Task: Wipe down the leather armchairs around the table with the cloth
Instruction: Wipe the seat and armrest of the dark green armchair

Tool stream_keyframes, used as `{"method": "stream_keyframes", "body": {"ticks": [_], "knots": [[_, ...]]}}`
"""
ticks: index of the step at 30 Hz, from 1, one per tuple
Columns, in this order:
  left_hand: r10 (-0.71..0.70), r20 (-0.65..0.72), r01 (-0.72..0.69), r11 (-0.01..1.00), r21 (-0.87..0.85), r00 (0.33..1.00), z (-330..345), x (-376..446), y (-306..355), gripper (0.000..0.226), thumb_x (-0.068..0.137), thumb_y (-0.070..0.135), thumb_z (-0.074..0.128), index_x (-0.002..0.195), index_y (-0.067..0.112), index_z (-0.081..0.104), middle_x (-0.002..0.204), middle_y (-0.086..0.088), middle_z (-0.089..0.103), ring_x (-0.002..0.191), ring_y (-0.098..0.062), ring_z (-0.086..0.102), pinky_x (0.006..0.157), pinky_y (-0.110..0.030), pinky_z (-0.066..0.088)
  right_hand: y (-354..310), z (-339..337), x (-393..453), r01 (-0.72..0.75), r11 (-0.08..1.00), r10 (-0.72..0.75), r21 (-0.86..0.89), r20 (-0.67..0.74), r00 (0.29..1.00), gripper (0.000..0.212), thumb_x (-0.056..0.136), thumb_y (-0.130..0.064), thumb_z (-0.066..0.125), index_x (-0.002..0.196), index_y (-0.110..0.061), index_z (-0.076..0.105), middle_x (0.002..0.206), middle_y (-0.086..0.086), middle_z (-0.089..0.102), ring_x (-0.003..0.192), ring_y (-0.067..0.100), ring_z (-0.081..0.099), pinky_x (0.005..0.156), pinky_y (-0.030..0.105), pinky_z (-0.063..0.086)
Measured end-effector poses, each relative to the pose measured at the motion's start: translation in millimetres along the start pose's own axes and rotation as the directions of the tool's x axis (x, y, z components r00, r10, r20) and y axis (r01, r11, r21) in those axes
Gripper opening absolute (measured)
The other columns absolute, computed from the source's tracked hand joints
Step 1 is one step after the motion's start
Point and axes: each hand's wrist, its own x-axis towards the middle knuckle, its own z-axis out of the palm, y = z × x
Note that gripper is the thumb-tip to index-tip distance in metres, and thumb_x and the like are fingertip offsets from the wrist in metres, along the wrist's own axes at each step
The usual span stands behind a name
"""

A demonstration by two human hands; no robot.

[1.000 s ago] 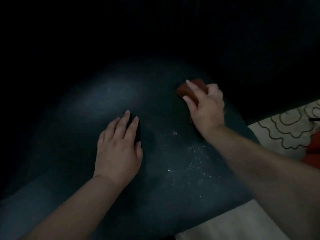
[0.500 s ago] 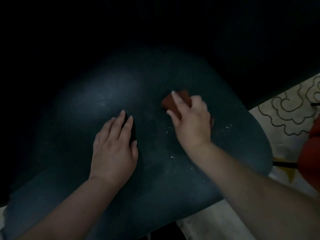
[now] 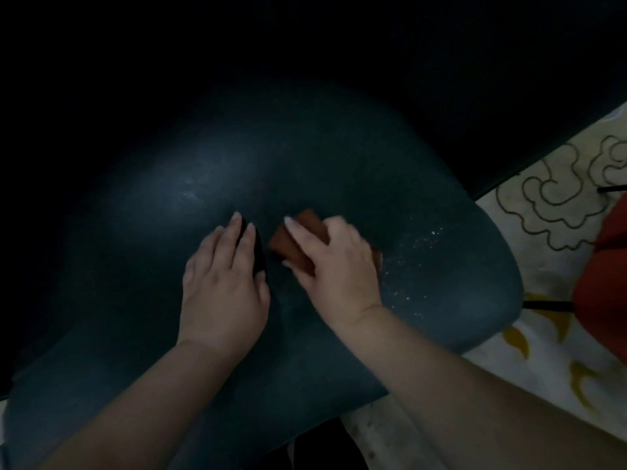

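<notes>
Dim light, looking down on one dark leather armchair (image 3: 305,171) surface, rounded and padded; which part of the chair it is we cannot tell. Step in hand, as we judge it: wiping this surface. Our right hand (image 3: 334,262) presses a reddish-brown cloth (image 3: 298,237) flat against the leather near the middle of the lit patch, its fingers (image 3: 298,228) bent over the cloth and gripping it. Our left hand (image 3: 224,283) lies just beside it, palm down on the leather, fingers extended and holding nothing, apparently steadying us. The two hands are near each other but not touching. A scatter of pale specks (image 3: 417,262) sits on the leather to the right of the cloth, toward the rounded edge; we judge this as dust or crumbs not yet cleared. The next move probably calls for carrying the cloth rightward over those specks with steady pressure, then along the edge. Count: one armchair in view, one cloth, two hands. Other chairs and the desk are not visible. At the right edge, a pale patterned floor covering (image 3: 543,212) and part of a red object (image 3: 600,283), unidentified.
</notes>
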Motion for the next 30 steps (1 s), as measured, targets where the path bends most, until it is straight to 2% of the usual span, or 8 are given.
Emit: {"method": "stream_keyframes", "body": {"ticks": [4, 7, 10, 17, 21, 23, 27, 30], "knots": [[0.004, -0.008, -0.004, 1.0, -0.003, 1.0, 0, -2, 3, 0.062, 0.091, 0.029, 0.051, 0.148, 0.012, 0.032, 0.158, -0.005, 0.02, 0.141, -0.024, 0.019, 0.115, -0.043, 0.019, 28, -19, 13, -0.047, 0.988, 0.061, 0.15, -0.091, 0.994, 0.053, 0.079, -0.026, 0.077, 0.129, -0.028, 0.062, 0.101, 0.016, 0.054, 0.09, 0.036, 0.056, 0.076, 0.046, 0.052], [0.023, -0.015, -0.023, 1.0, -0.005, 1.0, 1, -1, 8, 0.062, 0.091, 0.028, 0.053, 0.147, 0.012, 0.033, 0.157, -0.005, 0.022, 0.14, -0.024, 0.02, 0.113, -0.044, 0.021, 78, -42, 30, -0.175, 0.983, 0.181, 0.046, -0.216, 0.96, 0.049, 0.084, -0.033, 0.072, 0.131, -0.032, 0.059, 0.109, 0.016, 0.054, 0.099, 0.035, 0.053, 0.085, 0.049, 0.048], [0.026, -0.009, -0.026, 1.0, -0.004, 1.0, 5, 0, 12, 0.062, 0.091, 0.026, 0.05, 0.148, 0.012, 0.031, 0.158, -0.004, 0.02, 0.14, -0.024, 0.018, 0.114, -0.043, 0.019, 105, -46, 17, -0.301, 0.953, 0.294, -0.02, -0.163, 0.942, 0.048, 0.089, -0.045, 0.06, 0.136, -0.039, 0.052, 0.116, 0.011, 0.049, 0.105, 0.031, 0.046, 0.093, 0.049, 0.044], [0.018, -0.011, -0.018, 1.0, -0.004, 1.0, 6, 1, 19, 0.062, 0.09, 0.022, 0.053, 0.148, 0.011, 0.032, 0.158, -0.004, 0.022, 0.14, -0.025, 0.019, 0.113, -0.046, 0.021, 90, -36, -16, -0.12, 0.991, 0.129, 0.066, -0.143, 0.981, 0.049, 0.085, -0.031, 0.071, 0.132, -0.031, 0.058, 0.106, 0.014, 0.052, 0.097, 0.033, 0.052, 0.082, 0.048, 0.049], [0.038, -0.017, -0.037, 0.999, 0.022, 0.999, 7, 5, 20, 0.062, 0.088, 0.021, 0.055, 0.147, 0.01, 0.035, 0.157, -0.005, 0.025, 0.139, -0.026, 0.023, 0.111, -0.048, 0.024, 129, -52, 13, -0.384, 0.922, 0.386, 0.051, -0.188, 0.903, 0.046, 0.092, -0.044, 0.058, 0.137, -0.041, 0.05, 0.121, 0.01, 0.046, 0.11, 0.029, 0.046, 0.099, 0.048, 0.042], [0.042, -0.015, -0.041, 0.999, 0.027, 0.999, 9, 7, 20, 0.063, 0.089, 0.021, 0.054, 0.147, 0.01, 0.033, 0.157, -0.005, 0.024, 0.139, -0.027, 0.023, 0.112, -0.048, 0.023, 120, -47, 5, -0.439, 0.898, 0.438, 0.036, -0.175, 0.882, 0.048, 0.092, -0.048, 0.053, 0.139, -0.044, 0.045, 0.121, 0.008, 0.044, 0.109, 0.026, 0.045, 0.098, 0.046, 0.043], [0.037, -0.029, -0.036, 0.999, 0.024, 0.999, 11, 5, 22, 0.064, 0.089, 0.019, 0.054, 0.148, 0.009, 0.032, 0.157, -0.007, 0.023, 0.139, -0.028, 0.023, 0.113, -0.048, 0.023, 60, -24, -37, -0.3, 0.945, 0.318, 0.126, -0.157, 0.935, 0.05, 0.089, -0.036, 0.065, 0.138, -0.034, 0.052, 0.107, 0.01, 0.05, 0.095, 0.028, 0.05, 0.082, 0.043, 0.049], [0.054, -0.029, -0.053, 0.998, 0.025, 0.998, 9, 4, 20, 0.062, 0.089, 0.02, 0.054, 0.147, 0.009, 0.033, 0.157, -0.007, 0.024, 0.139, -0.028, 0.023, 0.112, -0.049, 0.024, 65, -27, -40, -0.267, 0.952, 0.29, 0.15, -0.164, 0.943, 0.049, 0.088, -0.03, 0.069, 0.136, -0.029, 0.056, 0.106, 0.013, 0.052, 0.097, 0.029, 0.051, 0.084, 0.043, 0.049]]}}
